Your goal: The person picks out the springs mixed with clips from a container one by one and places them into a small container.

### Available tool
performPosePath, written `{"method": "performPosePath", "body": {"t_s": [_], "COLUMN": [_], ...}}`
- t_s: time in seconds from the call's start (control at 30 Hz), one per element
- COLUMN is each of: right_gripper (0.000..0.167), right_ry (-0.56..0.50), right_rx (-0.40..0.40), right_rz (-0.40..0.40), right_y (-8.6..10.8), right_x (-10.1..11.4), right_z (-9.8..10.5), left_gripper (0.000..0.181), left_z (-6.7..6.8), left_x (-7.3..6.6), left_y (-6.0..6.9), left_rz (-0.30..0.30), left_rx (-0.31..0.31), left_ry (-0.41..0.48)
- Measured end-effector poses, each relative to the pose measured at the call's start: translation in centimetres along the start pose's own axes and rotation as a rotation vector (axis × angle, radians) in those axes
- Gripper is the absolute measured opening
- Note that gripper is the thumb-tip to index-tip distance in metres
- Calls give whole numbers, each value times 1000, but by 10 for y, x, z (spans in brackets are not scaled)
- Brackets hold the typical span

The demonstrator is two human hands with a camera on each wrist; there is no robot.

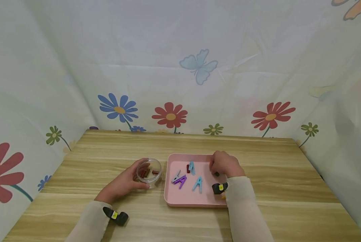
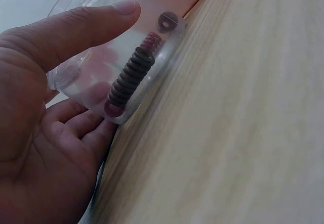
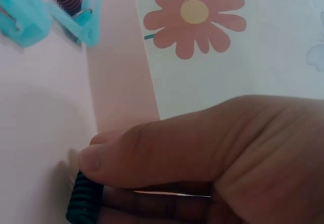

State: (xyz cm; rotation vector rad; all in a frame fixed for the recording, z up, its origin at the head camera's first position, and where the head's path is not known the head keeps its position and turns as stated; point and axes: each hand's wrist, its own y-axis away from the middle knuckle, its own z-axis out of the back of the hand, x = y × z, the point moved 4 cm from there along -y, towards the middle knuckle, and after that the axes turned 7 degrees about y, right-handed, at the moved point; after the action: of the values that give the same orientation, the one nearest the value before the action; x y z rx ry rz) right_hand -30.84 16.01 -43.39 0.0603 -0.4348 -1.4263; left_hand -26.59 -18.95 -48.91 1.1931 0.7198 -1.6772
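My left hand point(image 1: 123, 183) grips a clear round plastic jar point(image 2: 86, 95) on the tabletop, left of a pink tray point(image 1: 183, 198). Thumb and fingers wrap its sides. Inside lie several coil springs point(image 2: 132, 76), dark and reddish. Over the tray's right part, my right hand point(image 1: 225, 164) pinches a dark green coil spring point(image 3: 85, 203) between thumb and fingers, close to the tray floor. Light blue clothespins point(image 1: 198, 184), a purple clothespin point(image 1: 181, 182) and a pale clothespin point(image 1: 176, 176) lie in the tray. A red spring point(image 1: 188, 168) lies beside one blue clothespin.
The wood-grain table point(image 1: 138, 218) carries both containers. A flowered white curtain point(image 1: 228, 84) hangs behind and at the sides. Something yellow point(image 1: 223, 197) shows partly under the right wrist, and the tray has a raised rim.
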Motion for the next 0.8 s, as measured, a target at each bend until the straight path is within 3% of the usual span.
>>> {"method": "performPosePath", "body": {"t_s": [0.47,0.8], "right_gripper": [7,5], "right_ry": [-96,-106], "right_rx": [-33,-89], "right_rz": [11,66], "right_y": [6,13], "right_x": [8,15], "right_z": [10,18], "left_gripper": [96,93], "left_z": [0,-1], "left_x": [0,-1], "left_y": [1,1], "left_rz": [5,-5], "left_rx": [-3,3], "left_ry": [5,24]}}
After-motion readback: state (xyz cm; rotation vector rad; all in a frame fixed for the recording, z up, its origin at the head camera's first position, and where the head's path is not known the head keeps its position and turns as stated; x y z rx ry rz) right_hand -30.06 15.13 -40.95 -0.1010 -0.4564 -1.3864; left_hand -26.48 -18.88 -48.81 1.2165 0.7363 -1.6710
